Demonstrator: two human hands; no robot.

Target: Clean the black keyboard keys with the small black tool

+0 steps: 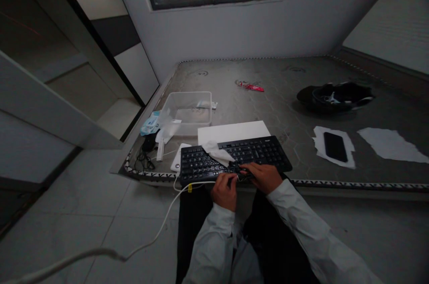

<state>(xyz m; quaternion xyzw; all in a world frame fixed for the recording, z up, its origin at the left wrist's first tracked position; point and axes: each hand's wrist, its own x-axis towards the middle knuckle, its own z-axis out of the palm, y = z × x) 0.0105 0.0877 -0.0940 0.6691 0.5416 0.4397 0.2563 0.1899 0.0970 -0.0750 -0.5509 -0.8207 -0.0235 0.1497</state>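
Observation:
A black keyboard (pixel 254 152) lies at the front edge of the bed, with a crumpled white tissue (pixel 217 154) on its keys. Just over its front edge, my left hand (pixel 225 190) is closed in a pinch on a white cable (pixel 161 226), which trails down to the lower left. Close beside it, my right hand (pixel 264 177) has its fingers curled together near the cable's end. Whatever sits between the right fingers is too small and dark to make out. A yellow tag (pixel 190 188) wraps the cable.
Left of the keyboard are a clear plastic box (pixel 187 130), a white device (pixel 179 156), a power strip-like white bar (pixel 161 150) and black cords (pixel 144 159). A white sheet (pixel 234 131) lies behind the keyboard. Rightward are a phone (pixel 335 146) on paper and a black cap (pixel 335 98).

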